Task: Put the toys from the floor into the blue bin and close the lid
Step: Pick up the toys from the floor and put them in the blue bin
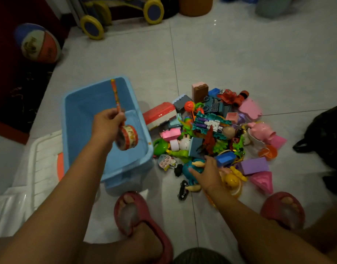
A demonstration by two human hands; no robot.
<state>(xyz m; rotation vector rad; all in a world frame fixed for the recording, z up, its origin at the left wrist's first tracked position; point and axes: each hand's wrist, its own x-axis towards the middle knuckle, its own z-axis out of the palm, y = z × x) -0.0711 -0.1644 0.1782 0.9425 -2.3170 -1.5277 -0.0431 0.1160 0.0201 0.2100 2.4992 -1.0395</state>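
Many toys (211, 130) lie on glossy pale tiles (240, 54) beside the blue bin (125, 169)

The big blue plastic bin (64, 119) sits open on the floor. Its white plastic lid (42, 157) lies flat just beside it. A little red drum toy on a long stick (128, 139) is held up over the bin. A heap of bright plastic toys (211, 128) lies on the floor just beside the bin's other side.
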